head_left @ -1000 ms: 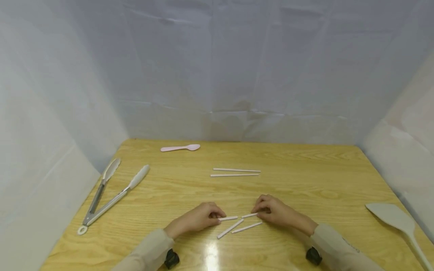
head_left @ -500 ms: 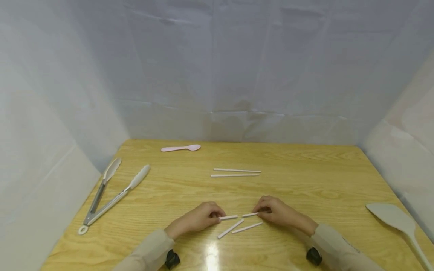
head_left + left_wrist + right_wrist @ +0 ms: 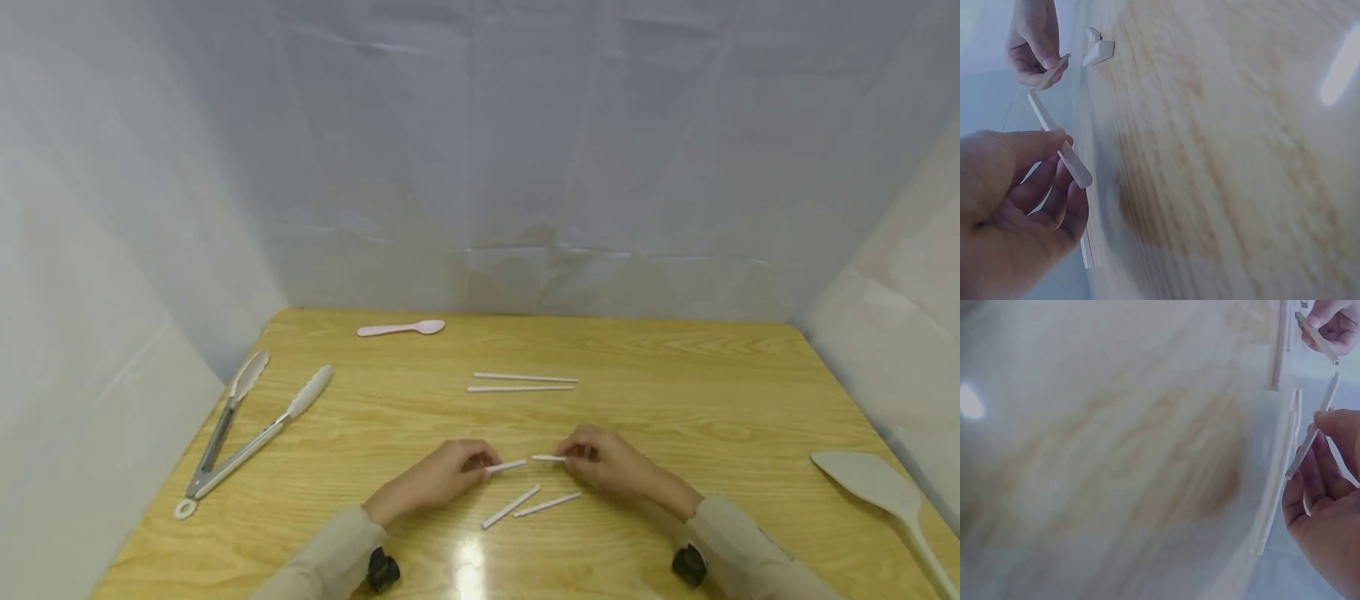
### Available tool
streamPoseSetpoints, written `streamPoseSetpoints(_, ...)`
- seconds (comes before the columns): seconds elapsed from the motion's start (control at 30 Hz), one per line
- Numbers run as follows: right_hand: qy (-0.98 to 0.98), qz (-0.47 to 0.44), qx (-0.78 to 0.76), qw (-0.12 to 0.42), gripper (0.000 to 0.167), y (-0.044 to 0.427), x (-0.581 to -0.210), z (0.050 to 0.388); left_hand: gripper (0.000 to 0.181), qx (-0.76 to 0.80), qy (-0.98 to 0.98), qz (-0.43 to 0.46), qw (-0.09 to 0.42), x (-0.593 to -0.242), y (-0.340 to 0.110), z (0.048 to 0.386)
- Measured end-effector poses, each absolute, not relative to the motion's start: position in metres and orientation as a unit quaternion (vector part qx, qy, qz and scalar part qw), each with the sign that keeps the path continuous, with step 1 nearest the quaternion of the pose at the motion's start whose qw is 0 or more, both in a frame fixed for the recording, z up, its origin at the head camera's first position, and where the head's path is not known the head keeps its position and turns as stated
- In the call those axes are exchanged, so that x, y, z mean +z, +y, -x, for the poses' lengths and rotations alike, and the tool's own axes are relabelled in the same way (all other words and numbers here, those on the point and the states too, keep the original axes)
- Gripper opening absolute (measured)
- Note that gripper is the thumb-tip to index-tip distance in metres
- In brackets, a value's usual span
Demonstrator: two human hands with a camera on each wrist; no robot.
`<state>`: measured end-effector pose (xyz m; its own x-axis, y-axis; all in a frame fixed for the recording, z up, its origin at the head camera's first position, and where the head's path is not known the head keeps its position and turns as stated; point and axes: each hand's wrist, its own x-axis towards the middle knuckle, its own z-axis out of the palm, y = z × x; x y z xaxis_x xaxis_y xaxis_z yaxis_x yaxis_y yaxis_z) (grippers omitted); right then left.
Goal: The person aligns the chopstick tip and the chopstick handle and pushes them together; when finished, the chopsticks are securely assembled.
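My left hand (image 3: 447,473) pinches a short white stick (image 3: 512,465) between thumb and fingers; in the left wrist view that stick (image 3: 1060,139) slants through the left hand's fingertips. Facing it, my right hand (image 3: 611,463) pinches another short white stick (image 3: 548,457), which the right wrist view shows as a thin stick (image 3: 1314,430). A small gap parts the inner ends of the two held sticks. Below them on the table lie two more short sticks, one steeper (image 3: 511,507) and one flatter (image 3: 547,505).
Two long thin chopsticks (image 3: 525,377) (image 3: 521,388) lie beyond the hands. A pink spoon (image 3: 401,328) is near the table's back edge. Spread tongs (image 3: 240,450) lie at the left, a pale spatula (image 3: 873,486) at the right. Pale sheeting (image 3: 480,167) stands behind the table.
Both hands have moved slightly away from the body, carrying their short sticks off from the two lying ones. The held sticks appear raised from the table.
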<state>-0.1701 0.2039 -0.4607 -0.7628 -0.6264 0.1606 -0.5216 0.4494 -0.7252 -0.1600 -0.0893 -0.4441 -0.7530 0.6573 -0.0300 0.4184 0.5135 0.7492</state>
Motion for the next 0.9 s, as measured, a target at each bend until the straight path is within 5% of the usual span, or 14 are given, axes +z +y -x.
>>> streamPoseSetpoints(0.27,0.838,0.370,-0.402,0.000,0.012,0.1980,-0.4546,0.1744,0.013,0.394,0.853,-0.310,0.145,-0.4428,-0.0892,0.1630)
streamPoseSetpoints(0.9,0.839,0.374,-0.395,0.018,0.014,0.1951,-0.4510,0.1739,0.017,0.400,0.851,-0.305,0.153,-0.4348,-0.0894,0.1643)
